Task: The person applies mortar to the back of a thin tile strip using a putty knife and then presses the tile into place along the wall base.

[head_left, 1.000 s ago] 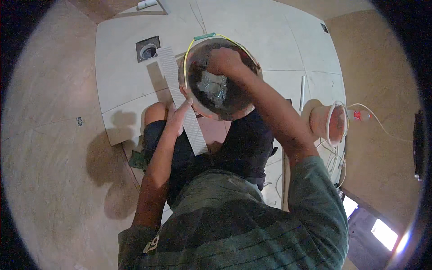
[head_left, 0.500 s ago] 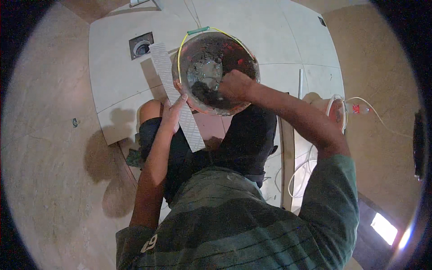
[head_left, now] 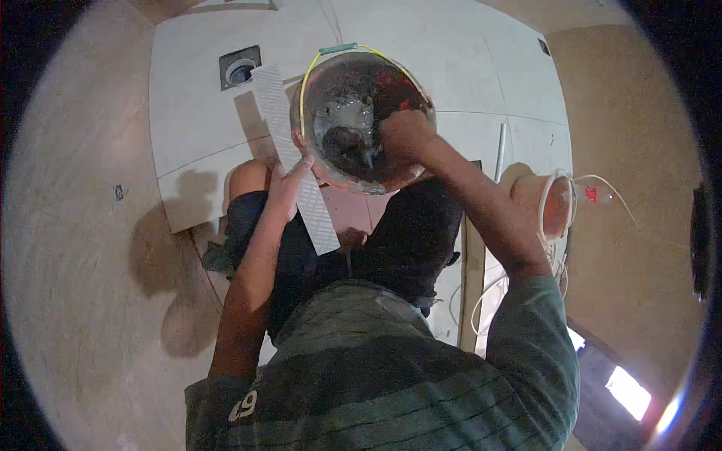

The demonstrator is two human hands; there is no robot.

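A mortar-stained bucket (head_left: pixel 320 156) with a yellow wire handle and green grip stands before my knees. Wet grey mix (head_left: pixel 352 114) lies inside it. My right hand (head_left: pixel 406 135) reaches into the bucket, its fingers curled. A small bluish-grey tip shows below that hand, but whatever it holds is mostly hidden. To the left of the bucket, my left hand (head_left: pixel 286 188) grips a long narrow tile strip (head_left: pixel 272 109) with a patterned pale face. The strip slants past the bucket's side, and my left thumb lies close to the rim.
A floor drain opening (head_left: pixel 241 71) sits in the pale tiles beyond the strip. At the right stand a second, reddish bucket (head_left: pixel 532 197), a thin white pipe (head_left: pixel 502 152) and a looped pale cord (head_left: pixel 481 308). A clear bottle with a red label (head_left: pixel 591 194) lies beside that bucket.
My right hand has shifted a little to the right inside the bucket, uncovering more of the mix and the bluish tip. My left hand still holds the tile strip in about the same place.
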